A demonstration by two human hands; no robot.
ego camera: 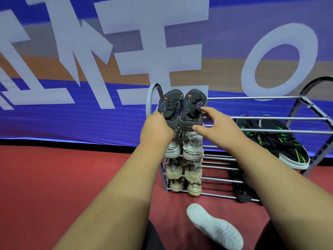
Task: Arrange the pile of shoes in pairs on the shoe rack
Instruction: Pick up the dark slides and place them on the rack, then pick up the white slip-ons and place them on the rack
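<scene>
A metal shoe rack [252, 98] stands against a blue banner wall. At the left end of its top tier sits a pair of dark grey shoes with orange marks: the left shoe [170, 103] and the right shoe [193, 103]. My left hand [156, 127] grips the heel of the left one, its fingers hidden behind the shoe. My right hand [216, 123] is spread at the right shoe's heel, index finger touching its side and thumb just under the sole. A white shoe [214, 226] lies sole up on the red floor in front of the rack.
Below the dark pair stand a white-grey pair [191, 150], a beige lettered pair [191, 172] and another beige pair [193, 188]. A black-and-green pair [281, 141] fills the right of the second tier. A black shoe [243, 194] sits at the bottom right.
</scene>
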